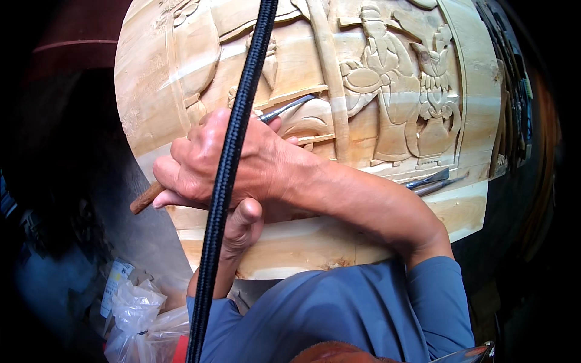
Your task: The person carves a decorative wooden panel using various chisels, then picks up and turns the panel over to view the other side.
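My right hand (206,157) is closed round the wooden handle of a carving chisel (287,109), its arm crossing from the right. The handle's end sticks out below the fist at left, and the metal blade points up to the right, its tip over a carved wooden panel (363,212). Beneath the right wrist lies my left hand (242,224), thumb raised, most of its fingers hidden. Two fingertips show beside the chisel's shank; whose they are I cannot tell. Near the blade are curved relief shapes between raised strips.
Carved figures (387,85) fill the panel's right part. More chisels (430,180) lie near its lower right edge. A clear plastic bag (136,308) stands at lower left. Boards (511,109) are stacked at far right. A black braided cord (233,145) hangs across the view.
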A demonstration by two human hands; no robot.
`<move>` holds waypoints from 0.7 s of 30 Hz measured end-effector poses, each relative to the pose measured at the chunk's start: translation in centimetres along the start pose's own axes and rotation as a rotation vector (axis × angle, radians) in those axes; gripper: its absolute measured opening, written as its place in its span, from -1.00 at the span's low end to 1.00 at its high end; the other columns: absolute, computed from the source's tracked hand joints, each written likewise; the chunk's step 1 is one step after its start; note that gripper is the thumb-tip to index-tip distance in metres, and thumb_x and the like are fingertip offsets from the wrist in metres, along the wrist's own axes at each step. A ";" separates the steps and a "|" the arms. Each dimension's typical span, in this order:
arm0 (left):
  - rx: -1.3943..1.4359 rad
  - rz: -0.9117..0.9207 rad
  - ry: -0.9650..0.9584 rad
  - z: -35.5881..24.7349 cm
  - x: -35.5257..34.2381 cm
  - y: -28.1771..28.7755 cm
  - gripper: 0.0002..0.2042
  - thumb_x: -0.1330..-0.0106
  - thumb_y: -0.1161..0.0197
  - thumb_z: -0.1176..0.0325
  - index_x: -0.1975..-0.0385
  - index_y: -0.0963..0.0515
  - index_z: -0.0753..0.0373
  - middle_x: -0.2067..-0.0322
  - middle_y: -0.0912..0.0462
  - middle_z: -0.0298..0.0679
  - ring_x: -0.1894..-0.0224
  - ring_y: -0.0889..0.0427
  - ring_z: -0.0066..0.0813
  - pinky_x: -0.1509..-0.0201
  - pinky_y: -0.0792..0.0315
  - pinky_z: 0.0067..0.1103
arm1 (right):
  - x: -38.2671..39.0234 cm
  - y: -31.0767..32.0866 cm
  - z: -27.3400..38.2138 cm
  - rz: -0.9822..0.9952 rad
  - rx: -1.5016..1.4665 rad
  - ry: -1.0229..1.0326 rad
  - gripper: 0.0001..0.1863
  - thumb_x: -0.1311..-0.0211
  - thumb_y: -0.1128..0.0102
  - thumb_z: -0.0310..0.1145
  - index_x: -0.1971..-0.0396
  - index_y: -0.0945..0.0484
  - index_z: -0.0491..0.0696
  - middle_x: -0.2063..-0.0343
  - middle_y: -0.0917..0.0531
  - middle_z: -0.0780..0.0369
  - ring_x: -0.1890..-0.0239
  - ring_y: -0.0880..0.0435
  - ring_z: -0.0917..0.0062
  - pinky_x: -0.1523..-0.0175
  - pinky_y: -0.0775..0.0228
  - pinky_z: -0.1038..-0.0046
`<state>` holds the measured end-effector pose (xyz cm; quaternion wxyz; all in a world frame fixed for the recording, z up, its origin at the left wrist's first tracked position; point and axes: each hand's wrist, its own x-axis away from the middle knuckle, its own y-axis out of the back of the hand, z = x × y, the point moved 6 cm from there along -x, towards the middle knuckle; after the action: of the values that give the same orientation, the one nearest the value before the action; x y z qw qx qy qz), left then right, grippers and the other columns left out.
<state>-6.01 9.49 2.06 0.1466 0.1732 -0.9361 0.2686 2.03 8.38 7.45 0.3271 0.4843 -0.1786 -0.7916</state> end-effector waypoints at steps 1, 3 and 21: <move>-0.002 -0.004 0.003 0.0 0.0 0.1 0.34 0.00 -0.69 -0.28 -0.65 0.10 0.12 -0.62 -0.07 -0.03 -0.64 -0.18 0.06 -0.72 -0.05 -0.01 | 0.0 -0.1 0.1 -0.014 0.001 0.013 -0.47 -0.37 -0.28 0.19 0.49 -0.53 -0.01 0.71 -0.62 0.22 0.57 -0.77 0.36 0.45 -0.58 0.34; -0.008 -0.007 0.006 0.0 0.1 0.1 0.34 0.00 -0.69 -0.28 -0.65 0.11 0.12 -0.63 -0.07 -0.02 -0.64 -0.17 0.06 -0.73 -0.04 -0.01 | 0.0 -0.1 0.2 -0.042 0.004 0.038 -0.47 -0.37 -0.27 0.19 0.50 -0.52 0.00 0.70 -0.62 0.23 0.58 -0.76 0.38 0.45 -0.57 0.36; -0.015 0.053 0.118 -0.1 -0.6 0.0 0.40 0.00 -0.69 -0.30 -0.72 0.14 0.13 -0.67 -0.04 0.02 -0.66 -0.14 0.07 -0.76 0.02 -0.03 | 0.1 -0.6 -1.3 -0.001 0.014 -0.065 -0.46 -0.43 -0.26 0.15 0.50 -0.48 -0.04 0.66 -0.62 0.18 0.58 -0.77 0.29 0.48 -0.63 0.27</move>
<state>-5.47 9.74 1.95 0.1959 0.1312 -0.9321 0.2749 2.93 8.75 6.43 0.3172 0.4606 -0.1946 -0.8058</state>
